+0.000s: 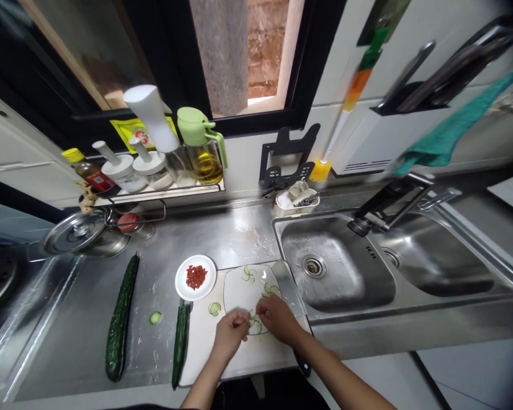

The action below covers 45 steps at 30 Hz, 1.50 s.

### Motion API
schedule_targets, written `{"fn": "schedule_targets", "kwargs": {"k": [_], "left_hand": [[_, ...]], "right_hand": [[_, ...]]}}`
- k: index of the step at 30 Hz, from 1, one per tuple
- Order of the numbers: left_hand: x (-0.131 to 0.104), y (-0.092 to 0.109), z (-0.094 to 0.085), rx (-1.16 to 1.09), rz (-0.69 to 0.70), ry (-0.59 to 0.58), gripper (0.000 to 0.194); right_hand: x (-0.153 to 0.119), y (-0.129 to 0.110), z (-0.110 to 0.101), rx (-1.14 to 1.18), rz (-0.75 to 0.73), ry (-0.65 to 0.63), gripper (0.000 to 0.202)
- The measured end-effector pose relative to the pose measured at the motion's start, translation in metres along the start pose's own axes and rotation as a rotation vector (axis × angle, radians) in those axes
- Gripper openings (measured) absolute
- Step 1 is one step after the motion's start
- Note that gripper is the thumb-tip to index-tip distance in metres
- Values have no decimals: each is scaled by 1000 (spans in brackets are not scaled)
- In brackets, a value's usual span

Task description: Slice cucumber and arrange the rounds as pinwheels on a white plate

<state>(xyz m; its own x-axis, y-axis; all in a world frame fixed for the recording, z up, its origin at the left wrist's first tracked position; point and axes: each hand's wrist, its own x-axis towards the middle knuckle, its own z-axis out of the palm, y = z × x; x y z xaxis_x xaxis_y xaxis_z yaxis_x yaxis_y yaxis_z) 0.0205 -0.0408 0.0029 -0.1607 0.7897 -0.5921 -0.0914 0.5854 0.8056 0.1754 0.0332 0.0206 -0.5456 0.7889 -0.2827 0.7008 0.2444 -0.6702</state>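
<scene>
A white plate lies on a pale cutting board, with thin cucumber slices fanned in small swirls around it. Over its near edge, my left hand is closed, thumb and fingertips pinched together; what they hold, if anything, is too small to make out. My right hand pinches at a cucumber slice between the two hands. A cucumber piece rests along the board's left edge, and a little stack of cut slices sits between it and the plate.
A small white dish of chopped red bits stands behind the board. Left of it lie a whole cucumber and a cucumber end. On the right is a double sink; a rack of condiments and a lidded pot are behind.
</scene>
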Motion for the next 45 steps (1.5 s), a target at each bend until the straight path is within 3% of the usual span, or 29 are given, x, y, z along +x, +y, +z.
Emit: {"fn": "schedule_targets", "kwargs": {"k": [6,11,26,37,45], "left_hand": [[-1,-10,6,355,85,69,9],[-3,-7,8,502,145,106,11],[-8,5,14,618,165,112,16],[-6,7,14,846,167,122,11],[-7,7,16,850,204,135,16]], "right_hand": [[-3,-4,2,-216,-30,-66,16],[-2,-3,5,-256,-37,-77,15],[-1,2,13,-330,-87,-46,15],[-3,8,24,-437,-104,15,10],[-3,5,21,-444,-100,-28,13]]}}
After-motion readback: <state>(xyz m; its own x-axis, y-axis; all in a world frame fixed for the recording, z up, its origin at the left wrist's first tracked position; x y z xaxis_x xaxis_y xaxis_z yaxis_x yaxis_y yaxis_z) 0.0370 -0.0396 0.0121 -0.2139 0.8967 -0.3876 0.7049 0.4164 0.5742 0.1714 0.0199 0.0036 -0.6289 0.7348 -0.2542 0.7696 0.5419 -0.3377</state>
